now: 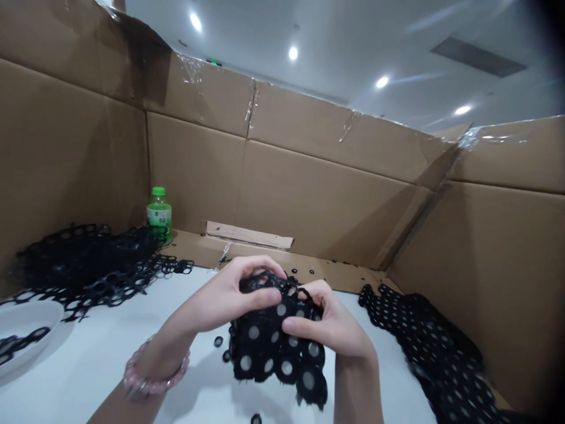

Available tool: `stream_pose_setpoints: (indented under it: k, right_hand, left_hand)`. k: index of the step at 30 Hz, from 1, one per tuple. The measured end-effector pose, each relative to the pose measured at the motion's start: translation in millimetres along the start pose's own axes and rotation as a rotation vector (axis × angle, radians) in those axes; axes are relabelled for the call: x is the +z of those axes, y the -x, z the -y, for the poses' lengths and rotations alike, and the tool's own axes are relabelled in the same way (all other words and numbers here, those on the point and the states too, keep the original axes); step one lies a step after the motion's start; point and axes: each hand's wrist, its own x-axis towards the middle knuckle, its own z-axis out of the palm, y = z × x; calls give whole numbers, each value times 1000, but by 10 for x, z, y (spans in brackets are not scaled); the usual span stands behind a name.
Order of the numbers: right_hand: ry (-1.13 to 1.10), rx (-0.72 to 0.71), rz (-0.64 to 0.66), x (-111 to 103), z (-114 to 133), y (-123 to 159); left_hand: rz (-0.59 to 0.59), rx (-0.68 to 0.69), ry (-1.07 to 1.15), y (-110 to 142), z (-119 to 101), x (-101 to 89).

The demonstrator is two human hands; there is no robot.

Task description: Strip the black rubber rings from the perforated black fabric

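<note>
A piece of black fabric with pale round dots is bunched between my two hands, above the white table. My left hand grips its upper left part, thumb in front and fingers curled behind. On the right side, my right hand pinches the same piece with its thumb across the front. The lower edge hangs down and is scalloped along the dots. Fingertips of both hands are partly hidden by the fabric. Small black rings, one of them a loose ring, lie on the table below and beside it.
Black netting with round holes is heaped at the left, before a green-capped bottle. A white bowl holding black pieces stands at the left edge. More dotted black fabric lies at the right. Cardboard walls surround the white table.
</note>
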Motion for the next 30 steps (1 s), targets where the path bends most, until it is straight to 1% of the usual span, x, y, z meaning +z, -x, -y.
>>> stream_pose_setpoints:
  k: [2,4,6,8,10,13,15,19,22,26,27,30]
  right_hand:
    - [-54,-10,-49,8,9,12]
    - [-107,-18,-108,16,7,23]
    - [-149,-25,-132,28,-8,27]
    - [-218,-25,-152,49,-22,25]
    - [-331,-17,-159,75,-23,21]
    - [-505,-8,-129,116,15,23]
    - [-581,-4,-101,141,49,34]
    - [-684,18,-103,176,86,54]
    - [-687,22,-79,172,90,35]
    - [-570,-7,96,139,90,-19]
    - [-550,-15,123,133,87,-28]
    - [-513,-40,113,129,67,-25]
  left_hand:
    - [126,-8,45,-25,22,0]
    - [181,45,92,-54,30,5]
    - [184,106,156,-78,18,10]
    - [184,129,229,-88,-4,17]
    - [190,131,297,-85,-24,27]
    - [169,133,370,-60,-45,52]
    - [149,122,389,-38,-64,72]
    - [147,103,390,-2,-112,105]
    - [127,77,381,16,-122,109]
    - [88,63,406,27,-88,86]
    - [70,62,413,28,-76,78]
    - [27,51,426,24,-47,58]
